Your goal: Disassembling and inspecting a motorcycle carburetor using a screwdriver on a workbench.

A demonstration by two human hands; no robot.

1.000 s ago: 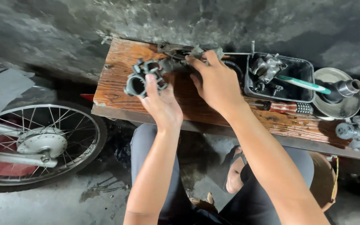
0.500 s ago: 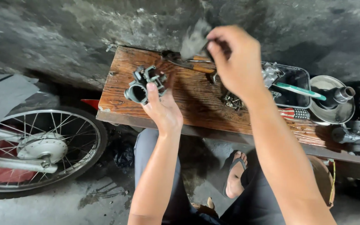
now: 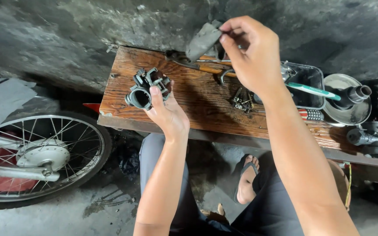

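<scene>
The carburetor (image 3: 147, 87), a grey metal body with a round open mouth facing the camera, sits in the left hand (image 3: 167, 114), just above the left part of the wooden table (image 3: 123, 102). The left fingers are clenched around its right side, with the thumb laid up against its front. The right hand (image 3: 252, 54) is raised higher, over the middle of the table, and its fingers pinch a crumpled grey rag (image 3: 203, 40) by one edge, so that the rag hangs to the left of the hand, apart from the carburetor. On the table under the right hand lie some dark hand tools (image 3: 193, 64) and a small heap of screws (image 3: 240, 101). Further right stands a black tray (image 3: 312, 81) with a green-handled brush (image 3: 313, 90) laid across it, then a round metal dish (image 3: 348, 114). A spoked wheel (image 3: 36, 159) stands on the floor at left.
</scene>
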